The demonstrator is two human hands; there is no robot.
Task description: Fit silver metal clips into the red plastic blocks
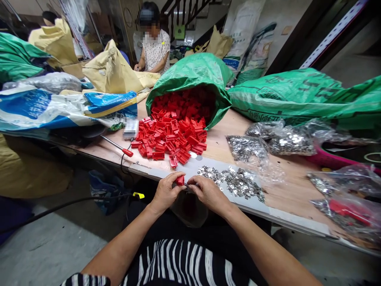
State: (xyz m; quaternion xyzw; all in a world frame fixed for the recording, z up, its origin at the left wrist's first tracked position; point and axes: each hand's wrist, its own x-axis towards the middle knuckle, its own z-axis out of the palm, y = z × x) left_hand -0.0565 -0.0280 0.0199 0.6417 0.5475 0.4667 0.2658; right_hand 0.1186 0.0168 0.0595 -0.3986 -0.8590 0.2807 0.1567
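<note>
A small red plastic part is pinched in my left hand, just over the table's front edge. My right hand is closed at the part's right side, its fingertips around a small dark metal piece that meets the red part. Beyond my hands, a heap of red plastic parts spills from the mouth of a green sack. Small silvery metal pieces lie loose on a grey sheet to the right of my hands.
A screwdriver-like tool with a red handle lies at the left near the edge. Clear bags of metal pieces are at the right, beside a pink basket. Another person sits across the table. Sacks line the table's back.
</note>
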